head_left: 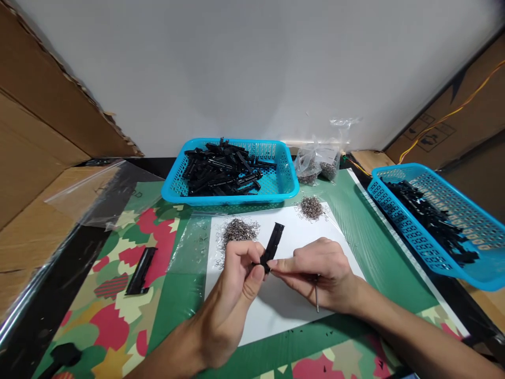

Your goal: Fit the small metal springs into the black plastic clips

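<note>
My left hand (236,295) is closed on a narrow black plastic part (273,242), pinched near its lower end and tilted up to the right. Against that same end press the thumb and forefinger of my right hand (325,268); anything tiny between those fingertips is too small to make out. A thin metal rod (317,296) sticks down out of my right hand's curled fingers, its other end hidden. Behind my left hand lies a pile of small metal springs (239,231) on a white sheet (284,310). A smaller pile of wire pieces (311,208) sits farther back.
A blue basket (229,200) of black parts stands at the back, another blue basket (434,263) at the right. Clear bags (319,166) of metal pieces lean by the wall. One black part (141,271) and a dark tool (65,355) lie at left.
</note>
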A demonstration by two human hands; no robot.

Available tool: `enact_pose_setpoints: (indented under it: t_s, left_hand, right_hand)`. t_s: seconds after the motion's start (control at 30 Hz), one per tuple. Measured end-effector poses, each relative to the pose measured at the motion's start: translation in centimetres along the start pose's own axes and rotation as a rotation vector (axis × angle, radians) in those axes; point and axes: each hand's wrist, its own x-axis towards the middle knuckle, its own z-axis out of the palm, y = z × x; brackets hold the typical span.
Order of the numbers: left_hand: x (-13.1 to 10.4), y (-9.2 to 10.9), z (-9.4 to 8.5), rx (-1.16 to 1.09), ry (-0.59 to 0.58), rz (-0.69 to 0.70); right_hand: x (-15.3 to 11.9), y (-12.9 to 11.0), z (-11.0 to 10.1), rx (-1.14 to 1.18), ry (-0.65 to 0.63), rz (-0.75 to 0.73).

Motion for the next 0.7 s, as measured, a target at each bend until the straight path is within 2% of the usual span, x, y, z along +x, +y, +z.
enact_pose_setpoints:
  t_s: [0.1,0.2,0.4,0.57,0.7]
  left_hand:
    - [0.4,0.3,0.2,-0.079,0.062,-0.07]
    - [0.7,0.6,0.0,-0.13,0.06,-0.106]
    - [1.2,1.0,0.1,-0.213,-0.03,-0.096]
    - [1.0,1.1,1.3,-0.264,-0.172,-0.053]
    - [1.3,1.0,1.9,-0.202,-0.176,0.001]
  right_hand:
    - [0.0,0.3,-0.2,-0.101,-0.029,-0.011]
    - [-0.3,0.6,-0.5,-0.176,-0.047,-0.007]
    - [-0.7,1.3,-1.1,-0.478,-0.04,-0.141]
    - [-0.6,2.1,-1.6,-0.528,0.026,-0.21]
    - [-0.6,3.0,-1.9,-0.581,0.014,-0.265]
